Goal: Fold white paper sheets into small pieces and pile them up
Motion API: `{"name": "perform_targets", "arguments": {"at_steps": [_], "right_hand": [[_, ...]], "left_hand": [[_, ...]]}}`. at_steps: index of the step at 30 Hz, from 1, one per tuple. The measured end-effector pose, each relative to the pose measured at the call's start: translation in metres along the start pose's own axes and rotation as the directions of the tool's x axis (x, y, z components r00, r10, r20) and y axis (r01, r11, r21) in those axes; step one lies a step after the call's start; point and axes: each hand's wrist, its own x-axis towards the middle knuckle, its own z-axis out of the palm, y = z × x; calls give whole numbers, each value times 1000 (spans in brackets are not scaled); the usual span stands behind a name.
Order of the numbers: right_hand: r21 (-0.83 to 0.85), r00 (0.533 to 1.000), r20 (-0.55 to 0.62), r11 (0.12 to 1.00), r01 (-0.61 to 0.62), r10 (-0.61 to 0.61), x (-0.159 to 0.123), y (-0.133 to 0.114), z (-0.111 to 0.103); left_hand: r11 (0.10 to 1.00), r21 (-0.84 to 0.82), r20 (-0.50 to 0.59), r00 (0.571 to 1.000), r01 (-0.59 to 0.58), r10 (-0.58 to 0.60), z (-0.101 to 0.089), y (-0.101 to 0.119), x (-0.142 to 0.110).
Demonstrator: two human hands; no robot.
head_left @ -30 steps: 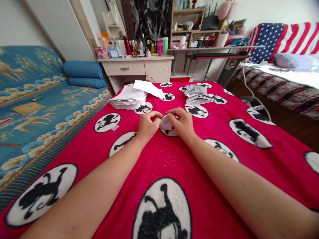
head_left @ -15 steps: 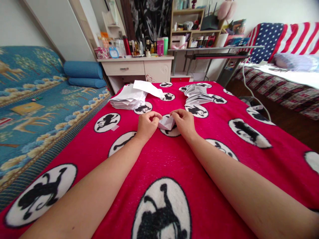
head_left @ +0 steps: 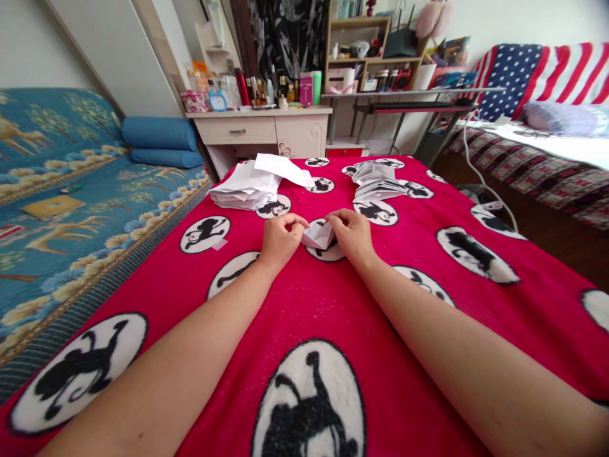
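Note:
Between my hands, on the red cloth with monkey-print ovals, is a small piece of folded white paper. My left hand pinches its left side with thumb and forefinger. At the opposite side my right hand is closed on the paper's upper right edge, its fingertips bent down. Creases and raised flaps show in the middle of the sheet. Beyond my left hand lies a thick pile of white paper sheets. A smaller stack of folded papers sits beyond my right hand.
A small paper scrap lies left of my hands. To the left stands a blue patterned sofa with rolled cushions. A white dresser with bottles and a metal desk are behind the table. A bed stands at right.

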Motion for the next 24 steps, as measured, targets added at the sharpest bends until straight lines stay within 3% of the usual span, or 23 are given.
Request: {"name": "perform_targets", "arguments": {"at_steps": [24], "right_hand": [[-75,1000,26,997,1,1,0,0,0]], "left_hand": [[1000,-7,16,1000,-13,13,-1,2,-1]]}}
